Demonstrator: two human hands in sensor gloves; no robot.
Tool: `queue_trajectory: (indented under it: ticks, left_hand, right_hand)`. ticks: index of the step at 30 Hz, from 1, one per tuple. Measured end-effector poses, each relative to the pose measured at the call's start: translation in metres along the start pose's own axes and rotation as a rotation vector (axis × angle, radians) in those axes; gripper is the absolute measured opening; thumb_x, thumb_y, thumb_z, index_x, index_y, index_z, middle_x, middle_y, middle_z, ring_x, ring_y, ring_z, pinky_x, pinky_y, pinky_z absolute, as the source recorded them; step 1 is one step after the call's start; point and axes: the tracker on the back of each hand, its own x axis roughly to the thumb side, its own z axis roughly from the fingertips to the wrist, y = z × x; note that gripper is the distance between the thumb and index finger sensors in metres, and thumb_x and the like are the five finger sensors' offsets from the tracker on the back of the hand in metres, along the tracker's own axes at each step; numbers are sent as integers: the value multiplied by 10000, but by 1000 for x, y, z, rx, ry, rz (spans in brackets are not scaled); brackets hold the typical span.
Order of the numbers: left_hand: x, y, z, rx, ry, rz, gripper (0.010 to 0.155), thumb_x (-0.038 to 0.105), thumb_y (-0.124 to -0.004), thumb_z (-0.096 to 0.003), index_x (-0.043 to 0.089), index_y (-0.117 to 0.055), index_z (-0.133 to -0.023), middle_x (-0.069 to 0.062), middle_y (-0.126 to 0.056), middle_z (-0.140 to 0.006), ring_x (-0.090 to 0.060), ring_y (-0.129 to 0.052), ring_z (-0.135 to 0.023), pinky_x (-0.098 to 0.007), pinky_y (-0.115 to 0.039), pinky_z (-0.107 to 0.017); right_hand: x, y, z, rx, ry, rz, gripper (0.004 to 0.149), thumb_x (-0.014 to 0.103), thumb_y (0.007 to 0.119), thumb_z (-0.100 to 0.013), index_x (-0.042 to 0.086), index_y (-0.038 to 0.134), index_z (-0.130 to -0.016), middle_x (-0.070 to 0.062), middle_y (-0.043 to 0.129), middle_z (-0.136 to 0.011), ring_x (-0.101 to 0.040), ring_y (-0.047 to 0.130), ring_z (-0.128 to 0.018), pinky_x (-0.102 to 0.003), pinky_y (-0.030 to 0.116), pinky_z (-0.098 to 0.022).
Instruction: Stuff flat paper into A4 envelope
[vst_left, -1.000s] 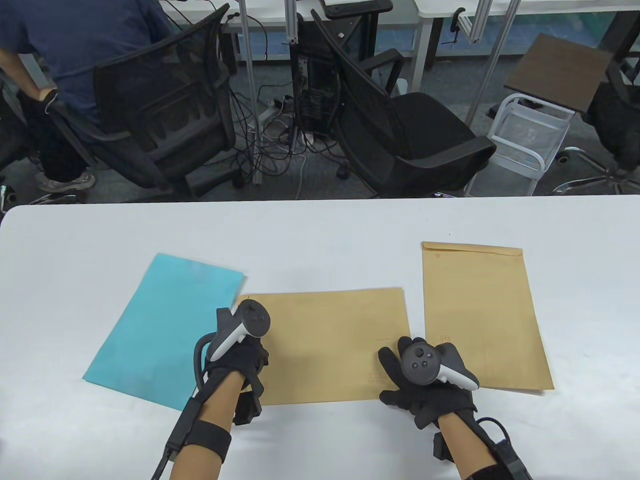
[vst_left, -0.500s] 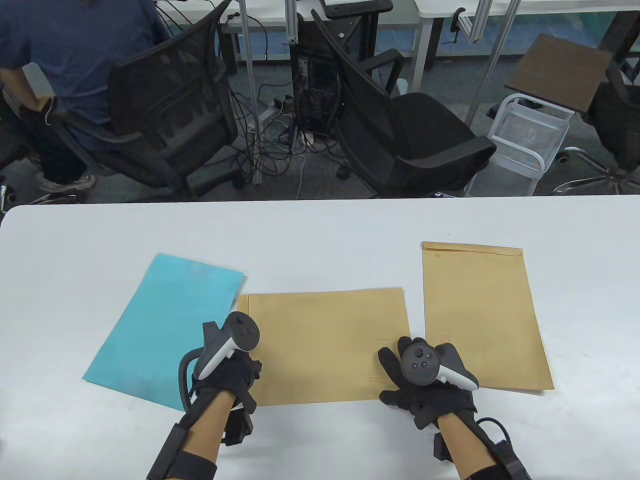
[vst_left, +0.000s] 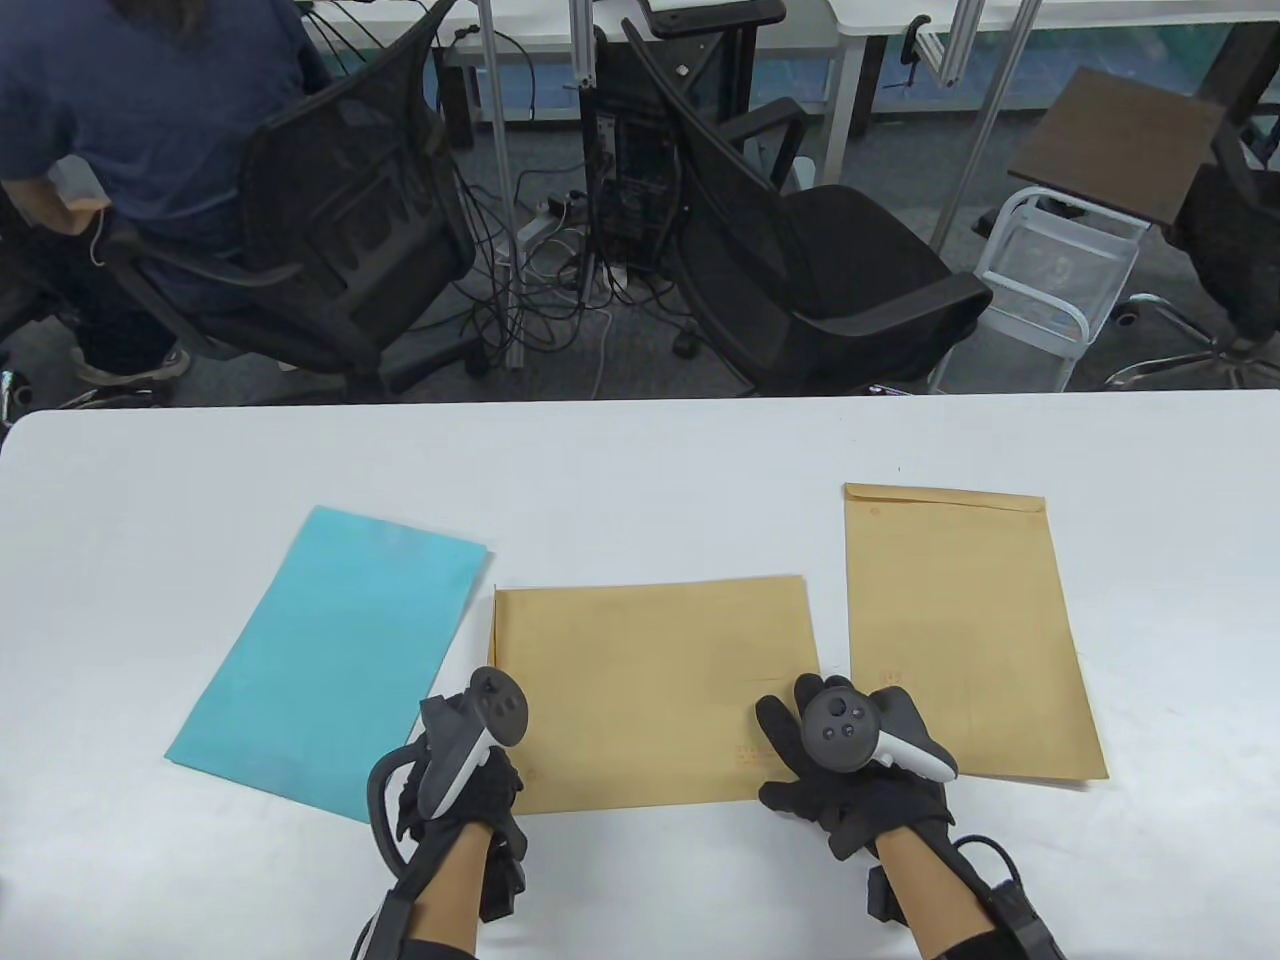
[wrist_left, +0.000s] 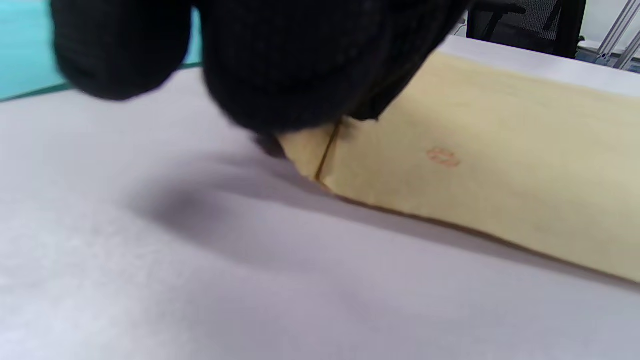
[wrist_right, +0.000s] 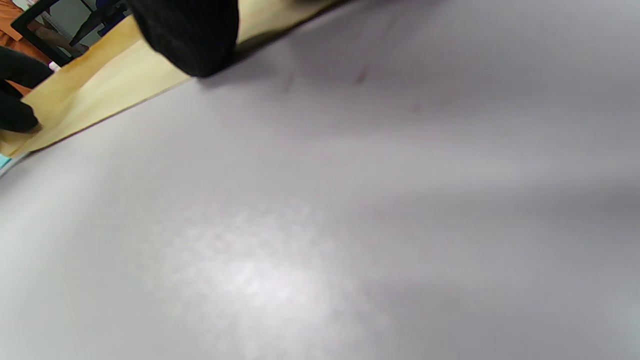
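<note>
A brown A4 envelope (vst_left: 650, 690) lies lengthwise in the middle of the white table (vst_left: 640, 460); it also shows in the left wrist view (wrist_left: 475, 160). My left hand (vst_left: 470, 790) is at its near left corner, and the fingers (wrist_left: 300, 65) close on the folded flap end there. My right hand (vst_left: 840, 790) rests flat on the near right corner, with one fingertip (wrist_right: 190, 30) pressing the envelope (wrist_right: 100, 85). A flat blue paper (vst_left: 330, 650) lies free to the left of the envelope.
A second brown envelope (vst_left: 965, 630) lies upright on the right of the table, just beyond my right hand. Black office chairs (vst_left: 800, 250) and a seated person (vst_left: 130, 120) are behind the table's far edge.
My left hand has slid toward me along the envelope's left edge to the near corner. The flap strip that showed at the left end no longer shows. My right hand has not moved.
</note>
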Motion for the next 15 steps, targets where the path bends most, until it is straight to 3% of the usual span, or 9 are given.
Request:
queue_trajectory:
  ticks: [3,6,11,15]
  left_hand:
    - [4,23,13,87,-74,9,773,281,-904,-404,-24,-558,-1025,-161,-941,-633,-97,-983,-218,-378,-874,-290]
    - [5,60,30,213,-153,53,768,279,-910,-398,-10,-569,-1023,-159,-945,-632,-97,-979,-212,-379,-873,-288]
    - [12,137,65,461,-280,89,738,269,-916,-387,1,-614,-1005,-149,-956,-637,-104,-976,-203,-383,-873,-292]
    - [20,190,87,554,-329,86,705,248,-897,-389,49,-635,-1013,-134,-955,-667,-123,-975,-221,-397,-866,-320]
  right_hand:
    - [4,-3,4,-11,-22,23,867,429,688,-598,101,118,-1164,-318,-71,-1088,-577,-151,-934,-809,-69,-508]
    - [12,-15,11,-91,-82,-4,935,476,690,-589,88,51,-1150,-306,-91,-1095,-575,-158,-944,-815,-64,-509]
    - [22,-44,27,-327,-178,-88,1023,548,693,-562,85,-27,-1123,-322,-78,-1111,-596,-127,-972,-825,-72,-486]
    - [32,-74,38,-483,-246,-190,1068,565,723,-535,87,-31,-1122,-332,-56,-1123,-603,-108,-986,-823,-85,-472]
